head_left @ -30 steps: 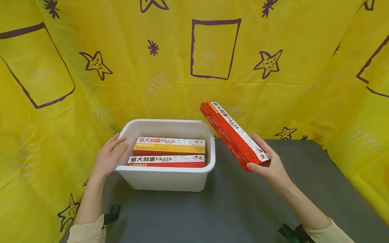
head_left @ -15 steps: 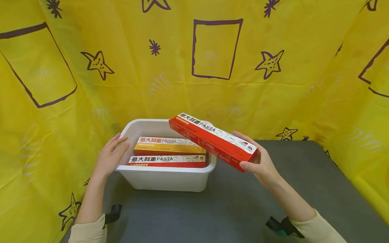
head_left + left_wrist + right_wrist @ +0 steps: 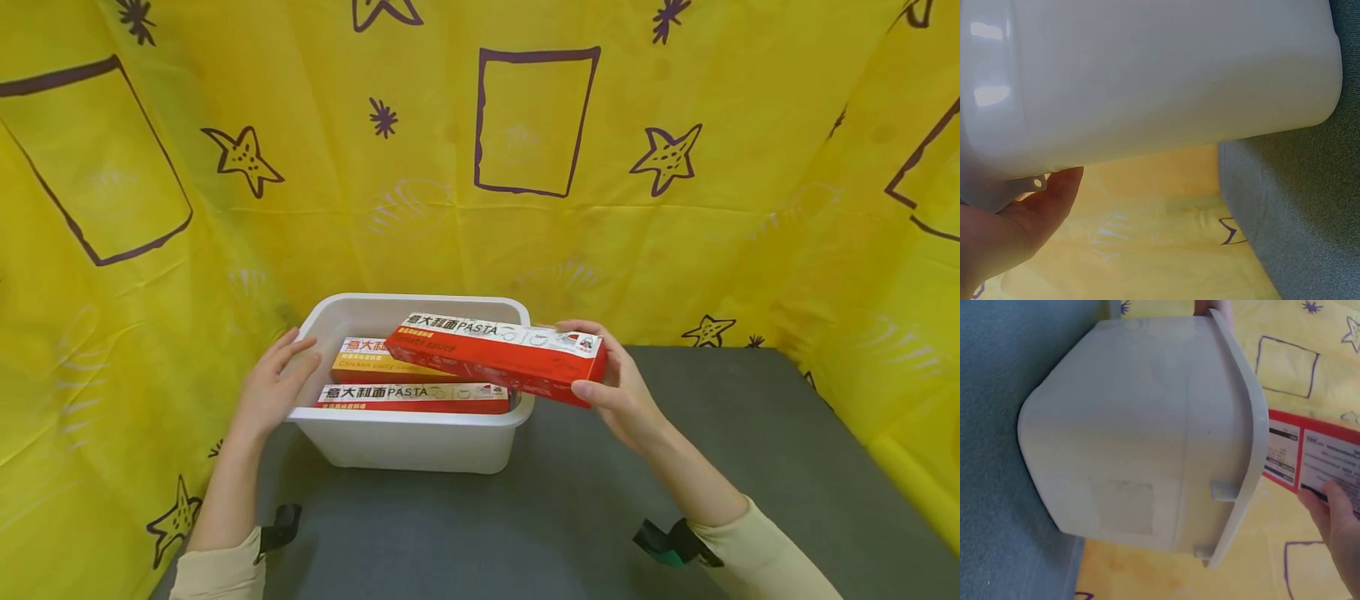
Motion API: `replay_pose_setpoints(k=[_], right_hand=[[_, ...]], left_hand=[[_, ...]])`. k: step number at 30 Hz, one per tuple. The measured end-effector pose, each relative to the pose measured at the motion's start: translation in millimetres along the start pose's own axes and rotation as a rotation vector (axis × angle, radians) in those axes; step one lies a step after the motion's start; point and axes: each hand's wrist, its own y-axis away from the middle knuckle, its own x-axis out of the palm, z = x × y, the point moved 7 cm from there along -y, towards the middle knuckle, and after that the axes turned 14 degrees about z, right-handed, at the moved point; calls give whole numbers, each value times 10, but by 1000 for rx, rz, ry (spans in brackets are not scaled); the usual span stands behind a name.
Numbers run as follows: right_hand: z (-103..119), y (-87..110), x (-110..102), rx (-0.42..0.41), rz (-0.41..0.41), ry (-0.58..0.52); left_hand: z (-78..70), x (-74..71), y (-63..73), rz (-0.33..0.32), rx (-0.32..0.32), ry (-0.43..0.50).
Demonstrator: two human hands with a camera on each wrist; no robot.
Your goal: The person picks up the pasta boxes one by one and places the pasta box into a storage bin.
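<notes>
My right hand (image 3: 618,387) grips the right end of a red pasta box (image 3: 498,354) labelled tomato sauce. The box is held above the white plastic bin (image 3: 405,442), its left part over the opening and its right end past the rim. Its printed underside shows in the right wrist view. Inside the bin lie a yellow chicken curry sauce pasta box (image 3: 367,363), partly covered by the held one, and another red pasta box (image 3: 412,406) in front. My left hand (image 3: 273,387) rests at the bin's left rim, its fingers relaxed and partly spread.
The bin stands on a dark grey table (image 3: 450,533) towards the back left. A yellow patterned cloth (image 3: 427,242) hangs behind and on both sides, close to the bin's back and left. Dark straps (image 3: 678,542) sit at the wrists.
My right hand has moved left with the red pasta box, lowering its far end and turning it nearly level over the bin. My left hand has stayed at the rim.
</notes>
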Motion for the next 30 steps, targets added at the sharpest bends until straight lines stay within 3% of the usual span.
replay_pose_setpoints(k=[10,21,25,30], right_hand=[[-64,-150,22,-13,-14,-111],[-212,-312,-26,66,-102,-164],[-280,-368,-17,116,-101,15],[-328,-459,31,175,-63,471]], left_hand=[[-6,2,-6,-2,4,-1],[-3,3,-21,1,3,10],[0,1,-27,-2,5,12],[-1,4,-32,-1,1,7]])
